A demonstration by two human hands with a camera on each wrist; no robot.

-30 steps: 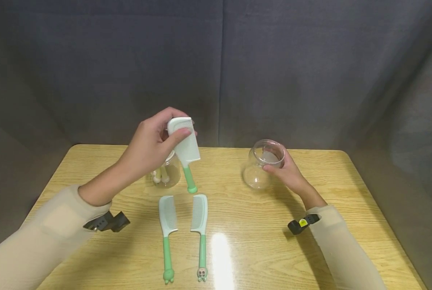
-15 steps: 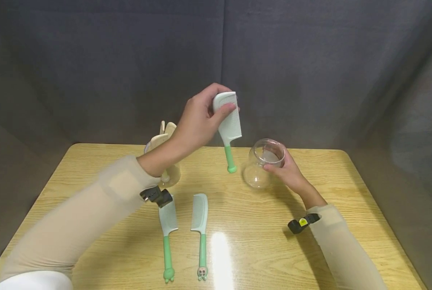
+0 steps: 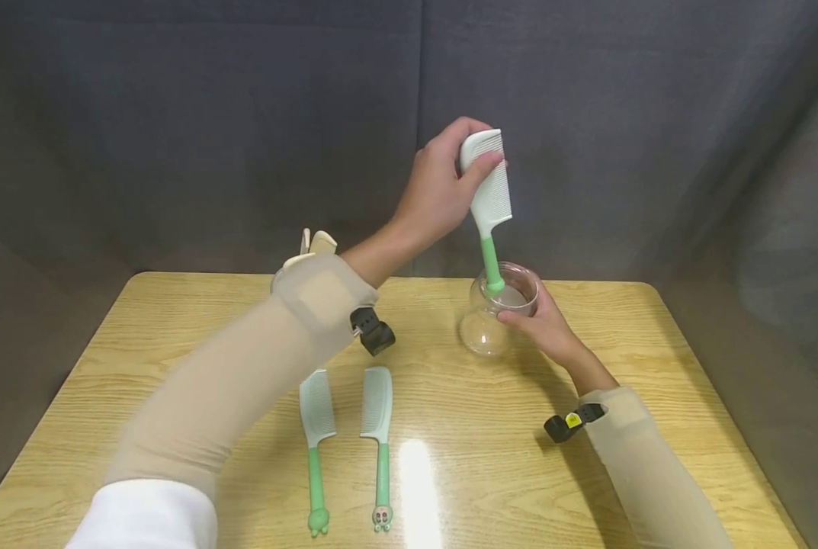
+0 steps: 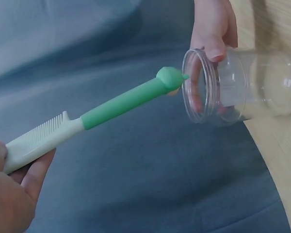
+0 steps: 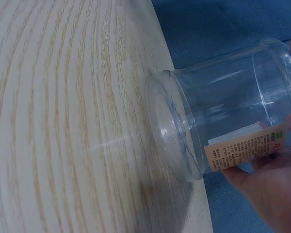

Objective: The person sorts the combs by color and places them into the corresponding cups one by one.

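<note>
One comb [image 3: 487,194] is up in my left hand [image 3: 443,187], pinched at the toothed white end so its green handle hangs down. A second ago that hand was over the left side of the worktop [image 3: 656,366], beside the far jar; now it has swung across to the right, and the handle's knobbed tip sits right at the mouth of the clear jar [image 3: 498,309]. In the left wrist view the tip [image 4: 169,77] just meets the rim and is not yet inside. I judge the comb is lined up to go in, handle first.

My right hand [image 3: 549,332] has kept its grip: fingers curled round the jar near its rim, steadying it where it stands on the worktop.

Counting: three green-handled combs in all, one held and two lying side by side near me [image 3: 315,435] [image 3: 379,431]. Two jars: the clear one and another [image 3: 312,248] mostly hidden behind my left sleeve, with pale items sticking out that I can't count.
</note>
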